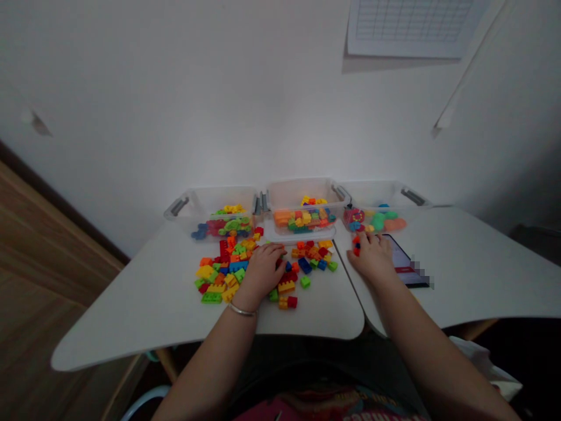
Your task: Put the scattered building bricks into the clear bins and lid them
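Toy building bricks [239,266] in red, yellow, green, blue and orange lie in a loose pile on the white table. Over the right part of that pile rests my left hand [264,271], fingers bent down but apart from the thumb. Some bricks under its palm are hidden, and I see none held in it. My right hand [372,255] lies to the right of the seam between the tables, its thumb and fingers closed around a small red and blue brick piece [356,245]. The hand partly covers this piece and the left edge of a tablet [401,263].
Along the wall stand three clear bins: a left bin [199,202] with mixed toy pieces, a middle bin [302,190] with bricks, and a right bin [372,196] with rounded pieces. A clear lid [302,235] lies before the middle bin. A table seam [354,286] runs between my hands.
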The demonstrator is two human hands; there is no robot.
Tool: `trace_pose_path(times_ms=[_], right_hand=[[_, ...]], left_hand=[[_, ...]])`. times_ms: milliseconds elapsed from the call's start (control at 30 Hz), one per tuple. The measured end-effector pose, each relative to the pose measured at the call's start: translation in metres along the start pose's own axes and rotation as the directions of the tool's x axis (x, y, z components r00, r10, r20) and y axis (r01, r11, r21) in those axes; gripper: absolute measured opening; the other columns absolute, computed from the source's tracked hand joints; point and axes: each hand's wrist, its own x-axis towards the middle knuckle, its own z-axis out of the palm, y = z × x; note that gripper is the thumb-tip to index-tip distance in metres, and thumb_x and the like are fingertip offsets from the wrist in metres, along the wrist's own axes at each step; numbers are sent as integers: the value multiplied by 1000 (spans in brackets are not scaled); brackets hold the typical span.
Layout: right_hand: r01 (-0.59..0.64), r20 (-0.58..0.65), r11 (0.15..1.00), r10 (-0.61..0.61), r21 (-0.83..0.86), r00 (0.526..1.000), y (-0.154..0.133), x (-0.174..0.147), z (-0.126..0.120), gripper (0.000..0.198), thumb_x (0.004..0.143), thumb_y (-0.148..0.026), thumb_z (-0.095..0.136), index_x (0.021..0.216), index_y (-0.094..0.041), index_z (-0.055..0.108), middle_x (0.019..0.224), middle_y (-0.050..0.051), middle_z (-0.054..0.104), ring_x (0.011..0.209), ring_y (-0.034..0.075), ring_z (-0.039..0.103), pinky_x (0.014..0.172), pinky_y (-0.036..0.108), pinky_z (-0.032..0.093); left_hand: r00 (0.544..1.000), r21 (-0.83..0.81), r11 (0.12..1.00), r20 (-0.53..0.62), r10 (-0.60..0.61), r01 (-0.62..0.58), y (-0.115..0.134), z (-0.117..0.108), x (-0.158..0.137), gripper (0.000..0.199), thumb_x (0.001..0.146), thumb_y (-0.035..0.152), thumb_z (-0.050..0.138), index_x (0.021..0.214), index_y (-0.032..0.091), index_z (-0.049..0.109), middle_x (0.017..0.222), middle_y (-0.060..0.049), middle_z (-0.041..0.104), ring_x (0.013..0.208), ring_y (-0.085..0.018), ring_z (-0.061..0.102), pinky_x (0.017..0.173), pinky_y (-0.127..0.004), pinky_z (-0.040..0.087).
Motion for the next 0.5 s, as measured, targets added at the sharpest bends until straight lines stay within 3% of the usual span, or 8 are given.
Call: trace_pose_path(times_ms=[133, 267, 500], right_hand=[[43, 62, 999, -42, -2, 997, 2, 5, 14, 53, 85, -30, 53, 131, -3, 53, 129, 24, 59, 120, 36, 50, 103, 49, 35], [60, 108, 995, -68, 83, 992, -6, 8, 11, 48, 85, -30, 53, 126, -7, 57, 125, 20, 61, 113, 32, 54, 99, 40, 39], [22, 190, 999, -30, 45, 981, -19, 13, 7, 59, 88, -37, 52, 140, -10, 49, 136, 20, 55, 114, 34, 54, 98, 42, 39]], left_hand=[[1000, -4, 1000, 4, 2, -2, -1, 1, 0, 27, 90, 25, 57, 114, 18, 68, 128, -8, 66, 123, -25, 56, 110, -45, 41], [1000, -4, 1000, 0, 0, 0, -3, 2, 0, 27, 90, 25, 57, 113, 19, 69, 128, -8, 66, 123, -25, 56, 110, -45, 41], [1000, -2, 1000, -1, 2, -2, -1, 1, 0, 27, 90, 24, 57, 113, 17, 68, 128, -8, 66, 122, -25, 56, 110, -44, 41]])
